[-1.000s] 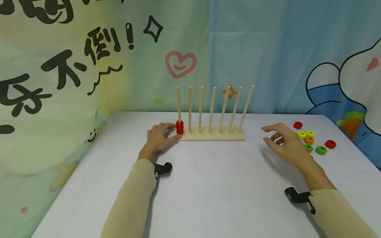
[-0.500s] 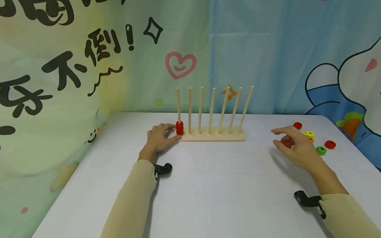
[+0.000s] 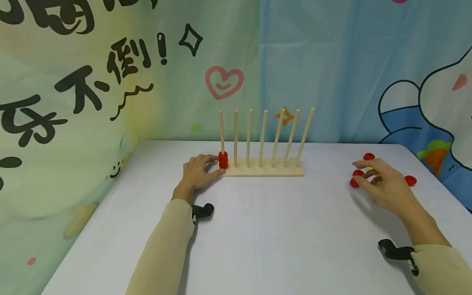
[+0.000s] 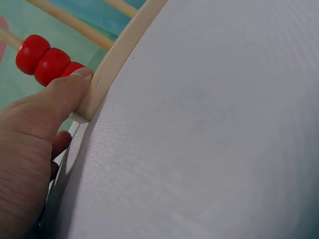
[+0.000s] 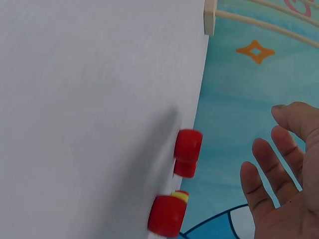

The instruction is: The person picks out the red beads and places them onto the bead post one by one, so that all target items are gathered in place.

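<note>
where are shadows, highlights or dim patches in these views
Head: a soft shadow falls on the table beside the right hand; left wrist: small highlights on the red beads, table dimming toward the lower right; right wrist: a broad soft shadow runs diagonally over the table.

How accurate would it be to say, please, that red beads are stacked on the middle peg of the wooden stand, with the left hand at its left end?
Not quite: the head view shows the stacked red beads on the leftmost peg, not the middle one; the left hand is at the left end of the wooden stand.
</note>
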A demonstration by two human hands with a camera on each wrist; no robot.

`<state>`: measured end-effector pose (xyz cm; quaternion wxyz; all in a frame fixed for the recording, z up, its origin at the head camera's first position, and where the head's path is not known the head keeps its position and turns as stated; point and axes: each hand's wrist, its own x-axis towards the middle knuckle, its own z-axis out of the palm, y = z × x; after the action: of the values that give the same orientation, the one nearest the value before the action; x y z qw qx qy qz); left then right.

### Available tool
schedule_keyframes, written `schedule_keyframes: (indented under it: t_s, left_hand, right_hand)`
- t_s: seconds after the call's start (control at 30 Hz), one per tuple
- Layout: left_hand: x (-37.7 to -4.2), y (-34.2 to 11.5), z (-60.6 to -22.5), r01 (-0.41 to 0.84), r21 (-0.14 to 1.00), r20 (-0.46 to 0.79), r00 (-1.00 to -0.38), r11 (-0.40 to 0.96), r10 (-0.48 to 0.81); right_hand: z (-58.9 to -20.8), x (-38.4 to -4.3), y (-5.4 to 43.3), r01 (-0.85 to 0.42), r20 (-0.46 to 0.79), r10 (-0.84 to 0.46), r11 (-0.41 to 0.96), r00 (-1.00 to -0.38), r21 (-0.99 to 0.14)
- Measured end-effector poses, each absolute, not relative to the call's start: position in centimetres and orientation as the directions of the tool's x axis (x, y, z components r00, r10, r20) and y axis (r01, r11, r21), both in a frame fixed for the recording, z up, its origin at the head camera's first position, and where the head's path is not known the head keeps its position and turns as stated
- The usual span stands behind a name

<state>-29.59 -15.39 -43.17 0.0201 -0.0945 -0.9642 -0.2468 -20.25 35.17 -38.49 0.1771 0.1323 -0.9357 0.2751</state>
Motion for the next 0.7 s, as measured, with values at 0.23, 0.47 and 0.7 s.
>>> schedule_keyframes:
  t_s: [0.23,0.47,0.7]
  left_hand:
    - [-29.7,-15.4,-43.2,0.187,0.464,0.08,-0.982,0.866,0.169]
    - [-29.7,-15.4,-43.2,0.193,0.458,0.083,-0.981,0.868,0.174]
    - [-29.6,-15.4,-43.2,0.192,0.462,0.087,-0.981,0.866,0.171]
  right_hand:
    - [-38.6,-19.8,36.5,-0.298,0.362,-0.127,0.832,-0.924,-0.468]
    - [-38.7,-19.6,37.7,-0.275,0.347,-0.118,0.85,-0.93,-0.449]
    - [-39.1,-19.3,38.6,-0.239,0.312,-0.102,0.864,-0.945,-0.443]
